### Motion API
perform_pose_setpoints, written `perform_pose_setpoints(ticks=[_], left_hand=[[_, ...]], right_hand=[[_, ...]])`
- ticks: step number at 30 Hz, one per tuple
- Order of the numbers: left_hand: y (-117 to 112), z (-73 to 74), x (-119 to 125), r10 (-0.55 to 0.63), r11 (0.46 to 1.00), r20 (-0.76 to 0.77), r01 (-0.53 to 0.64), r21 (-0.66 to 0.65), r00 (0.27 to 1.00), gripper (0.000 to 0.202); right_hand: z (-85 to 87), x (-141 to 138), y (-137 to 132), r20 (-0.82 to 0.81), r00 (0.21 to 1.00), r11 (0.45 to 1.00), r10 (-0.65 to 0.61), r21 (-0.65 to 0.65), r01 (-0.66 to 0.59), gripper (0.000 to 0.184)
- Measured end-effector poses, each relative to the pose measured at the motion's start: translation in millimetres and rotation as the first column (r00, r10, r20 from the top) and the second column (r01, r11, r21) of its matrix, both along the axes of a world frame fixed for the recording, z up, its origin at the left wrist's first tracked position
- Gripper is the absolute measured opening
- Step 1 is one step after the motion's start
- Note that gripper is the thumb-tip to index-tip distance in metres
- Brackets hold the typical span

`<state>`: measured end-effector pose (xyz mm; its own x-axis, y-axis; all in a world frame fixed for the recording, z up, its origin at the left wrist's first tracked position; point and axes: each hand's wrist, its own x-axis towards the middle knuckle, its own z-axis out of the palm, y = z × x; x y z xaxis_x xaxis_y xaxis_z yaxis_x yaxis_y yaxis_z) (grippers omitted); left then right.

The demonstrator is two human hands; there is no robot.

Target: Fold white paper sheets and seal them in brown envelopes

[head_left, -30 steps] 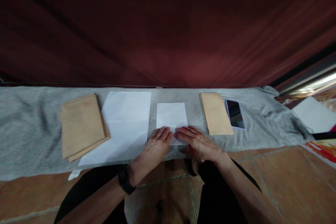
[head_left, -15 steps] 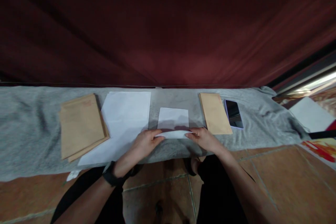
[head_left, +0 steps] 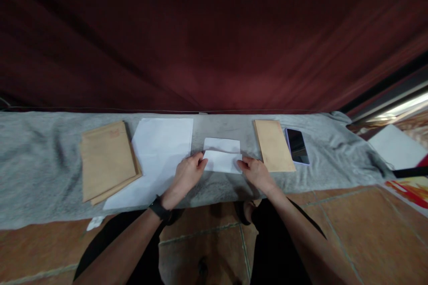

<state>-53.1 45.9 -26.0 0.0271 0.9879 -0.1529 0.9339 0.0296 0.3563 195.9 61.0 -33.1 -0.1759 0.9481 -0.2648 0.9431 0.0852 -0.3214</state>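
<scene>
A small white sheet of paper (head_left: 222, 153) lies on the grey cloth (head_left: 40, 160) straight ahead of me, its near part folded up over the far part. My left hand (head_left: 187, 174) pinches the folded flap at its left edge. At the right edge my right hand (head_left: 254, 172) pinches the same flap. A dark watch sits on my left wrist.
A larger stack of white paper (head_left: 160, 151) lies left of the folded sheet, with brown envelopes (head_left: 107, 160) further left. A narrow brown envelope (head_left: 273, 144) and a phone (head_left: 297, 145) lie to the right. A dark red curtain hangs behind. Tiled floor is below the cloth.
My hands went from lying flat on the near edge of the sheet to pinching that edge, lifting it and folding it away from me over the far part.
</scene>
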Motion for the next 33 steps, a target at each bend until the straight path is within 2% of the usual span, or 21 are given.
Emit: perform_pose_setpoints(ticks=[5, 12, 21, 33], left_hand=[[5, -4.4, 4, 0.027, 0.999, -0.119, -0.029, -0.018, 0.993, 0.028], [12, 0.7, 10, 0.077, 0.994, -0.165, -0.088, -0.061, 0.983, 0.029], [23, -1.4, 10, 0.108, 0.993, -0.173, -0.114, -0.025, 0.979, 0.032], [35, -1.8, 10, 0.173, 0.983, -0.084, -0.177, -0.047, 0.981, 0.029]], right_hand=[[3.5, -8, 2, 0.106, 0.994, 1.000, -0.021, 0.003, 0.021, 0.039], [4.6, -13, 10, 0.159, 0.985, 0.998, -0.059, -0.005, 0.061, 0.042], [0.2, -14, 21, 0.161, 0.981, 0.994, -0.106, 0.010, 0.106, 0.046], [7.8, -18, 32, 0.146, 0.977, 0.988, -0.154, 0.001, 0.155, 0.047]])
